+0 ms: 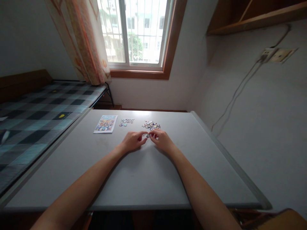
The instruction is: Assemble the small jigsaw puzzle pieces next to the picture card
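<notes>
Both hands meet over the middle of the pale table, fingertips close together around a few small puzzle pieces (147, 135). My left hand (134, 140) has its thumb and fingers curled onto the pieces from the left. From the right, my right hand (162, 139) pinches at the same pieces. Just beyond the fingers lies a loose pile of puzzle pieces (151, 124). Farther left is a smaller group of pieces (127, 121), partly in rows. A colourful printed picture sheet (105, 124) lies flat to the left of that group.
The white table (141, 172) spans the front. A bed with a checked cover (79, 95) stands along its left side. Behind are a window and an orange curtain (88, 41). A cable (232, 99) hangs from a socket on the right wall.
</notes>
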Demonstrator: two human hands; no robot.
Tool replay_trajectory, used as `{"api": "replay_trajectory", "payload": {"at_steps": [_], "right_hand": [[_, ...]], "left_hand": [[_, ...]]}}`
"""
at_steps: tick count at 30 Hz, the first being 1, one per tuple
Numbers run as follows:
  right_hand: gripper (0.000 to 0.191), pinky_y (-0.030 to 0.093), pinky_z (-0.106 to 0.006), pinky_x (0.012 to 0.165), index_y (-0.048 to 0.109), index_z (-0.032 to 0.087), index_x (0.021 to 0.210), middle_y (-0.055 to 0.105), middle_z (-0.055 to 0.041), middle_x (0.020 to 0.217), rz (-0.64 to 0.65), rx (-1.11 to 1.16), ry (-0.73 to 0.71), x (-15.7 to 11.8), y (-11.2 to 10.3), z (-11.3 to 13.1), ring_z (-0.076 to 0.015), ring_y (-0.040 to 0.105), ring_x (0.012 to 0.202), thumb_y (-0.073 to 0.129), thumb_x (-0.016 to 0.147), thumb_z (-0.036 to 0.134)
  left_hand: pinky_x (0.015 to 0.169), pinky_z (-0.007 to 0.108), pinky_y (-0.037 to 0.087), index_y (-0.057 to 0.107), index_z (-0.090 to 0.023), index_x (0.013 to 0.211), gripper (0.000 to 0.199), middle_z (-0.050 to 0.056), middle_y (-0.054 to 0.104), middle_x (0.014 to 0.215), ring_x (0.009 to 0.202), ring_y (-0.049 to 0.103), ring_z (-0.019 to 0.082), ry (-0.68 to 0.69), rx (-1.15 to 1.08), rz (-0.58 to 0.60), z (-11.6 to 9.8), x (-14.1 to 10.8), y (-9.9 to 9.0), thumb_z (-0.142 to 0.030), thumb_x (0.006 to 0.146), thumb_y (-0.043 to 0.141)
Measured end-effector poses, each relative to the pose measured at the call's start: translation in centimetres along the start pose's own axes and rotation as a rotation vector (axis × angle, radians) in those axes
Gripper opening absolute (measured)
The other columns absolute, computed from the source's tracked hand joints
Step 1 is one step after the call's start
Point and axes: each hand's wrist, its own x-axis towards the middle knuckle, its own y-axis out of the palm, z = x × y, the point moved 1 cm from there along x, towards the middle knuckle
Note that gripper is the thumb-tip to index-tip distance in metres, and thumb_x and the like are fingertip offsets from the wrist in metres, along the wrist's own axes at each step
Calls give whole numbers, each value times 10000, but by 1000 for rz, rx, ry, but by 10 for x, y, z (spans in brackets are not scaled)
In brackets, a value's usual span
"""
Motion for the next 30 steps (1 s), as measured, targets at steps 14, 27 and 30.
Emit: {"api": "replay_trajectory", "payload": {"at_steps": [14, 27, 30], "right_hand": [[31, 431, -251, 669, 662, 187, 824, 612, -5, 749, -8, -49, 38, 0, 0, 0, -120, 529, 650, 632, 819, 193], [50, 421, -243, 667, 652, 187, 792, 622, -3, 758, -4, -53, 42, 0, -3, 4, -116, 525, 653, 618, 829, 194], [53, 423, -242, 670, 657, 189, 801, 618, -4, 759, -8, -53, 44, 0, -4, 3, -116, 526, 653, 615, 831, 197]], "left_hand": [[524, 178, 346, 683, -210, 1016, 206, -61, 589, 549, 455, 479, 59, 19, -16, -59, 3, 0, 2, -265, 868, 552], [530, 181, 346, 682, -209, 1019, 209, -67, 584, 544, 454, 480, 59, 18, -14, -68, 3, 0, 2, -291, 883, 546], [536, 185, 349, 680, -212, 1026, 222, -66, 579, 545, 460, 484, 62, 15, 1, -68, 4, -1, 2, -320, 895, 536]]}}
